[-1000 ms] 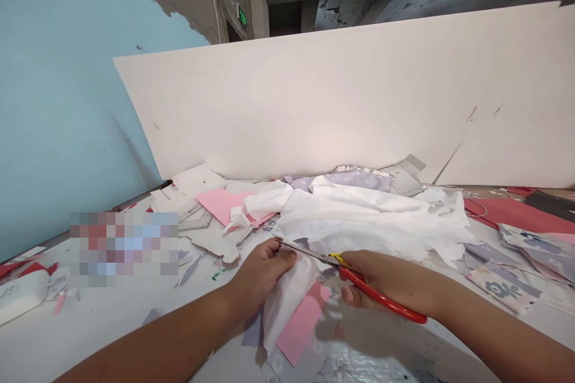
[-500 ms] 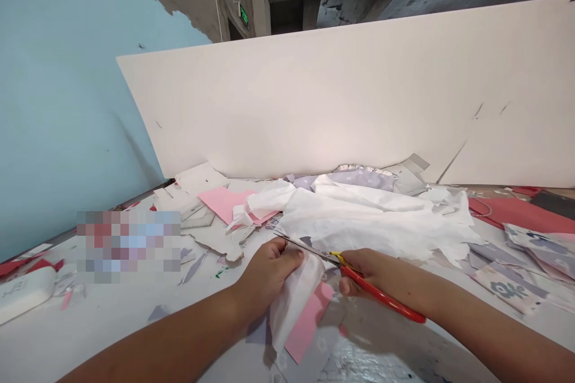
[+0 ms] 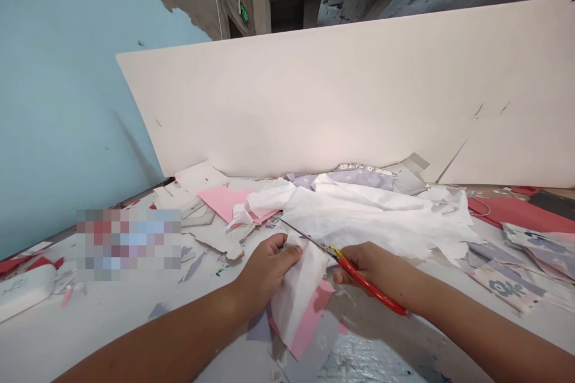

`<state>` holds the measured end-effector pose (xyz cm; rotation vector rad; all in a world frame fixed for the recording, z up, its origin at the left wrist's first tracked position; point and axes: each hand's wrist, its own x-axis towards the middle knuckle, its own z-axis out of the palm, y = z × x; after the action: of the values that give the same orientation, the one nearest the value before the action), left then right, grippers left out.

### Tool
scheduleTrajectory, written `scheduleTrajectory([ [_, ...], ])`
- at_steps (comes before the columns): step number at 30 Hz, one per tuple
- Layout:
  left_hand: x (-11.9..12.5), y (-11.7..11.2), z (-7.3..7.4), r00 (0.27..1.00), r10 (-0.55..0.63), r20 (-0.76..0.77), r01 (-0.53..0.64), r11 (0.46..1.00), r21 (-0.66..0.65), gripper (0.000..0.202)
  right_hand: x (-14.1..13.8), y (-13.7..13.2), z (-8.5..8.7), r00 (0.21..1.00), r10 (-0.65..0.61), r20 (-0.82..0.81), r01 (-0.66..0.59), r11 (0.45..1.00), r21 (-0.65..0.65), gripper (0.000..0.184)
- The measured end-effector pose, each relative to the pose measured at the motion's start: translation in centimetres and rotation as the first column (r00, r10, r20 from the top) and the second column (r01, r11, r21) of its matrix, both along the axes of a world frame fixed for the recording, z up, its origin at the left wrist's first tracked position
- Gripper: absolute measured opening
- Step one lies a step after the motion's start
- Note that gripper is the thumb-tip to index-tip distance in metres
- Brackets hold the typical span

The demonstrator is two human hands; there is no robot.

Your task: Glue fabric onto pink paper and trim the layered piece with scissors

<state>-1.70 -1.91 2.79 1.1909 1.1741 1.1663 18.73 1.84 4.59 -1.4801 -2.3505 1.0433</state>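
Between thumb and fingers, my left hand (image 3: 269, 266) pinches a folded piece of thin white fabric or paper (image 3: 299, 296), which hangs down toward me. My right hand (image 3: 366, 266) is wrapped round a pair of scissors (image 3: 372, 287) with red and yellow handles. The scissors' blades point up and left, lying along the upper edge of the white piece near my left thumb. Whether the blades are fully closed I cannot tell. Under the white piece, part of a pink sheet (image 3: 309, 317) shows on the table. Beyond my hands lies a large crumpled white sheet (image 3: 372, 215).
Pink paper (image 3: 220, 200) and torn grey card (image 3: 220, 242) lie at the back left. A white case (image 3: 27, 293) sits at far left. Patterned pieces (image 3: 507, 287) and a red sheet (image 3: 516, 215) are on the right. A tall white board (image 3: 336, 102) closes off the back.
The scissors have shifted slightly up and left with my right hand, and their blades now lie higher above my left thumb. My left hand keeps its hold on the white piece.
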Motion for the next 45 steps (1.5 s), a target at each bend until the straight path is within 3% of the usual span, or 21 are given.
scheduleTrajectory([
  [3, -0.1, 0.1, 0.1, 1.000, -0.005, 0.003, 0.005, 1.000, 0.001, 0.020, 0.1, 0.8, -1.2, 0.998, -0.064, -0.003, 0.064, 0.995, 0.075, 0.041],
  [6, -0.2, 0.1, 0.4, 0.999, 0.018, -0.026, -0.017, 1.000, 0.014, 0.018, 0.2, 1.1, -1.5, 1.000, -0.023, -0.017, 0.023, 0.999, 0.038, 0.042],
  [13, -0.7, 0.5, 0.3, 1.000, 0.008, 0.005, -0.008, 1.000, -0.017, 0.016, 0.9, -0.1, 0.2, 0.981, 0.166, -0.105, -0.166, 0.986, 0.005, 0.031],
  [17, -0.8, 0.6, 0.1, 0.996, -0.037, 0.085, 0.038, 0.999, -0.007, 0.012, 0.5, -0.5, 0.8, 0.962, 0.096, -0.256, -0.116, 0.991, -0.064, 0.034],
  [23, -0.1, 0.0, 0.3, 0.967, -0.164, 0.195, 0.178, 0.982, -0.059, 0.018, -1.1, -0.8, -0.2, 0.808, -0.021, -0.589, -0.033, 0.996, -0.080, 0.029],
  [25, 0.1, -0.2, 0.3, 0.970, -0.206, 0.127, 0.214, 0.975, -0.056, 0.022, -1.4, -1.0, -0.7, 0.762, -0.011, -0.647, -0.062, 0.994, -0.090, 0.025],
  [28, 0.1, 0.0, 0.2, 0.989, -0.129, -0.066, 0.130, 0.991, 0.021, 0.026, -1.6, -1.2, -1.4, 0.713, -0.035, -0.701, -0.041, 0.995, -0.091, 0.023],
  [30, -0.1, 0.2, 0.1, 0.990, -0.067, -0.124, 0.074, 0.996, 0.056, 0.027, -1.6, -1.3, -1.5, 0.713, -0.077, -0.697, 0.016, 0.996, -0.093, 0.022],
  [32, -0.3, 0.4, 0.1, 0.994, -0.084, -0.066, 0.087, 0.995, 0.051, 0.027, -1.6, -1.3, -1.4, 0.744, -0.115, -0.658, 0.074, 0.993, -0.089, 0.020],
  [35, -0.4, 0.4, 0.0, 0.966, -0.244, 0.083, 0.245, 0.970, 0.002, 0.035, -1.8, -1.3, -1.2, 0.765, -0.188, -0.616, 0.166, 0.982, -0.094, 0.016],
  [37, -0.3, 0.3, -0.1, 0.941, -0.324, 0.100, 0.329, 0.944, -0.039, 0.050, -1.8, -1.2, -1.0, 0.761, -0.227, -0.607, 0.216, 0.972, -0.093, 0.015],
  [41, -0.7, 0.4, -0.2, 0.963, -0.258, 0.074, 0.261, 0.965, -0.029, 0.049, -1.1, -0.5, -0.7, 0.819, -0.287, -0.497, 0.303, 0.952, -0.051, 0.014],
  [45, -1.5, 0.8, 0.9, 0.945, -0.246, 0.216, 0.255, 0.967, -0.013, 0.049, 0.0, 1.0, -1.0, 0.887, -0.352, -0.299, 0.361, 0.932, -0.026, 0.018],
])
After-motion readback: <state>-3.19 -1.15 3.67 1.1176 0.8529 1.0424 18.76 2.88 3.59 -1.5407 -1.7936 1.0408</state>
